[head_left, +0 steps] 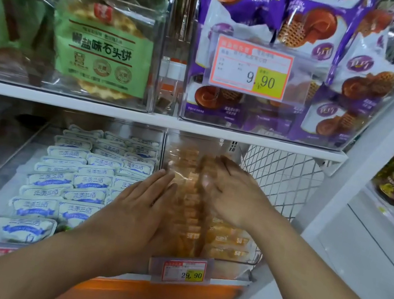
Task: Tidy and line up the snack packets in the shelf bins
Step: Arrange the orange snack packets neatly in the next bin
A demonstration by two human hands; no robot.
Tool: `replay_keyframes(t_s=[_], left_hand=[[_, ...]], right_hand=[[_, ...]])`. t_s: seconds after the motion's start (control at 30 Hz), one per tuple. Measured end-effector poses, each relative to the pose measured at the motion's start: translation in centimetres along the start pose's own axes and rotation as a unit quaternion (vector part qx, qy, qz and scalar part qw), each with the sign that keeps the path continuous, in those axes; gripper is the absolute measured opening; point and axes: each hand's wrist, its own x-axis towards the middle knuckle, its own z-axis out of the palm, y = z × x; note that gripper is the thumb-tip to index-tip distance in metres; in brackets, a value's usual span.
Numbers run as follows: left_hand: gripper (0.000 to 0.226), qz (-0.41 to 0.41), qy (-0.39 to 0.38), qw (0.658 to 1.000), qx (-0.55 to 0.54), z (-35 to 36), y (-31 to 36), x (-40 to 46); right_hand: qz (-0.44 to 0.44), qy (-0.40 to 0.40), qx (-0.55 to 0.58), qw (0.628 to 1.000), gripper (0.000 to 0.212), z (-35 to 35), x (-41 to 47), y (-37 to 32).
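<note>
Several small orange snack packets (192, 206) stand in a row inside a clear bin (234, 262) on the lower shelf. My left hand (139, 207) lies flat with straight fingers against the left side of the row. My right hand (231, 192) presses its straight fingers against the right side of the row, further back. More orange packets (225, 244) lie flat in the bin's right half. The packets between my hands look blurred.
A clear bin (0, 183) of white-and-blue packets (58, 183) sits to the left. Above are bins of green cracker bags (100, 48) and purple bags (302, 36). A price tag (180, 270) hangs at the front. A wire mesh panel (280, 180) closes the right side.
</note>
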Motion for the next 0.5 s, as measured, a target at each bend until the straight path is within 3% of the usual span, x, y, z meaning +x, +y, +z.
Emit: replay_keyframes(t_s=[0.1,0.23,0.5], left_hand=[[0.106,-0.002,0.001,1.000,-0.012,0.0,-0.1,0.1],[0.094,0.001,-0.001,1.000,-0.011,0.0,-0.3,0.0],[0.077,-0.001,-0.017,1.000,-0.018,-0.3,-0.3,-0.3]], right_hand=[[0.025,-0.052,-0.046,0.997,0.071,1.1,1.8,-0.1],[0.011,-0.098,-0.073,0.992,0.070,1.0,1.5,0.1],[-0.030,-0.028,-0.037,0.998,0.061,0.5,-0.9,-0.2]])
